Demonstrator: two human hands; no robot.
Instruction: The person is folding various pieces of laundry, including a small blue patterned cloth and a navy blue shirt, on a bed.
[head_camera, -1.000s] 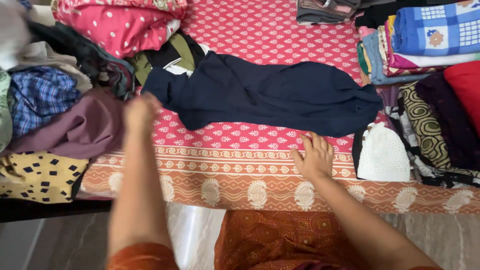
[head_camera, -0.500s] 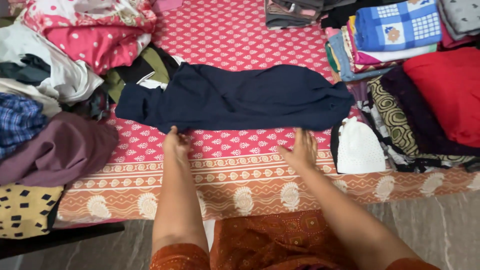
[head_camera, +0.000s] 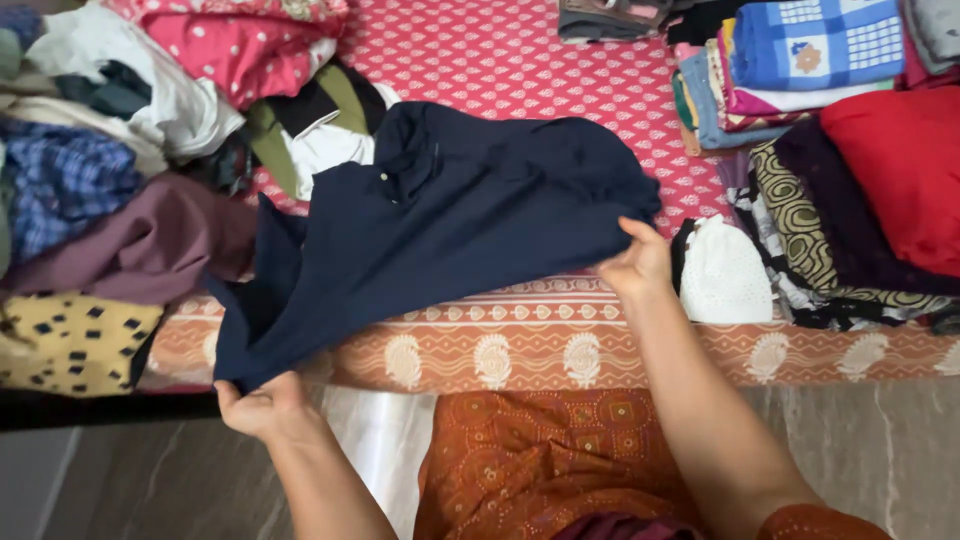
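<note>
Navy shirt (head_camera: 450, 220) stretched between both hands, left fingers (head_camera: 262, 400) and right fingers (head_camera: 632, 258) each pinching its hem.

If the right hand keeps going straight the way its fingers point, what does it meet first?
Probably more of the dark navy cloth shirt that the right hand grips; beyond it lies the red patterned bedsheet, though depth is unclear.

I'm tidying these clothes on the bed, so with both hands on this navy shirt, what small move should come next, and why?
Probably draw the left hand back up over the bed edge. It grips one corner of the navy shirt pulled down past the edge, while the right hand holds the other end on the bed, leaving the cloth slanted and rumpled rather than flat.
</note>
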